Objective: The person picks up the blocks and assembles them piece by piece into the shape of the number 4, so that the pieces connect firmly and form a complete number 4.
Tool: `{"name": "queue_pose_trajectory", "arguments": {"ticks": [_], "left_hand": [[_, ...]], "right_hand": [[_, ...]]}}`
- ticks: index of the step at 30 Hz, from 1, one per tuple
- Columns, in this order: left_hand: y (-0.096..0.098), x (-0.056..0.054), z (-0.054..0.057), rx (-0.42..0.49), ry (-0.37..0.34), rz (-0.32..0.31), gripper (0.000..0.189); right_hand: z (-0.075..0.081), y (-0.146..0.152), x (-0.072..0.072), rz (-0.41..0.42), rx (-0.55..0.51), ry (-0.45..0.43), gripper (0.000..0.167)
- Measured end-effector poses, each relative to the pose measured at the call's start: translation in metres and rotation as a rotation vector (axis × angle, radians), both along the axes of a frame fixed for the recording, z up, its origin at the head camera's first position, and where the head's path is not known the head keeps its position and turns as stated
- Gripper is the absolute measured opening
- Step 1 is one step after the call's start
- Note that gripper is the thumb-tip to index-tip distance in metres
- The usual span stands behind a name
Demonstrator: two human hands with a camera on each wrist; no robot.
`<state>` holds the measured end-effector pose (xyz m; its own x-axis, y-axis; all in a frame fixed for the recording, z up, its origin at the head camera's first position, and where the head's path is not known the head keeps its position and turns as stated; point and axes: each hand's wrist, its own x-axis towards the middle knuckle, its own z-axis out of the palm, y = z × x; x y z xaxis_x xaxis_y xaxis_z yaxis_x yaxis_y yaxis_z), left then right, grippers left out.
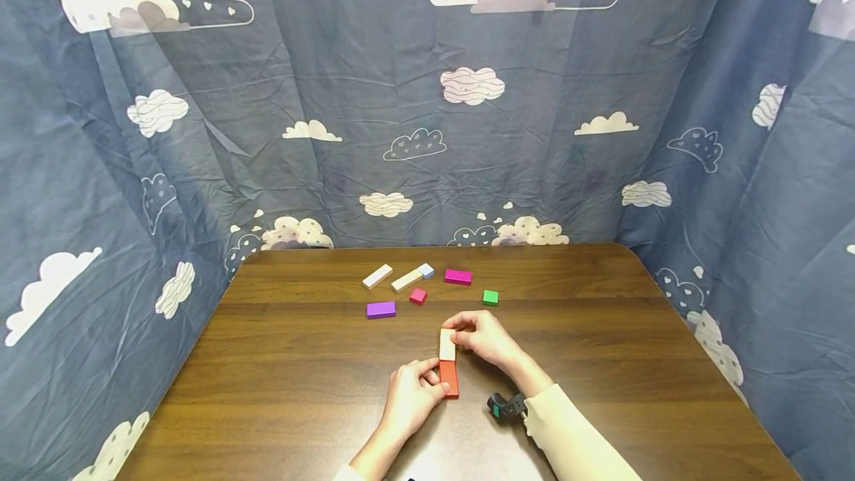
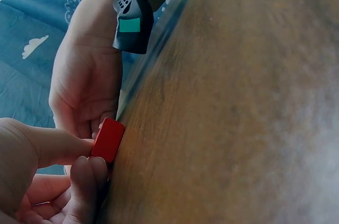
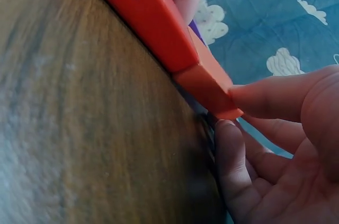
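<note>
Two rectangular blocks lie end to end on the table, touching: a red block point(image 1: 449, 381) nearer the body and, beyond it, one that looks pale cream in the head view but orange point(image 3: 207, 87) in the right wrist view. My left hand point(image 1: 410, 396) grips the red block between thumb and fingers from the left. With thumb and fingertips, my right hand point(image 1: 486, 340) pinches the far end of the orange block. The left wrist view shows the red block point(image 2: 108, 140) partly covered by my left fingers; the orange block cannot be made out there.
Farther back on the wooden table point(image 1: 280, 362) lie a purple block point(image 1: 381, 309), a small pinkish-red block point(image 1: 418, 296), a magenta block point(image 1: 458, 277), a green block point(image 1: 490, 298), two whitish blocks and a pale blue one point(image 1: 426, 270). A black strapped device point(image 1: 505, 406) sits by my right wrist.
</note>
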<state>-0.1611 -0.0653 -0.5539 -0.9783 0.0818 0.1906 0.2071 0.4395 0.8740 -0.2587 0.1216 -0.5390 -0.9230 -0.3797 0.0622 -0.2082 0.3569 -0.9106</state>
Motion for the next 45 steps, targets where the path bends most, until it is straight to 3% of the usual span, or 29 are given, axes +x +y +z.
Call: {"name": "queue_pose_trajectory", "arguments": {"ticks": [5,13,22,26,45], "left_hand": [[-0.001,0.000,0.001,0.003,-0.009,-0.003,0.043],[0.001,0.001,0.002,0.022,-0.026,-0.003,0.042],[0.002,0.001,0.004,0.021,-0.013,0.014,0.042],[0.002,0.002,0.003,0.033,-0.025,0.015,0.042],[0.004,0.004,0.005,0.141,-0.102,0.033,0.041]], "right_hand": [[0.000,-0.001,0.001,0.006,0.044,0.046,0.024],[0.003,-0.001,0.005,0.033,0.019,0.015,0.033],[0.007,0.011,0.000,0.301,0.000,0.008,0.055],[0.007,0.016,-0.001,0.368,-0.012,-0.034,0.059],[0.003,0.014,-0.001,0.335,-0.037,-0.063,0.060]]}}
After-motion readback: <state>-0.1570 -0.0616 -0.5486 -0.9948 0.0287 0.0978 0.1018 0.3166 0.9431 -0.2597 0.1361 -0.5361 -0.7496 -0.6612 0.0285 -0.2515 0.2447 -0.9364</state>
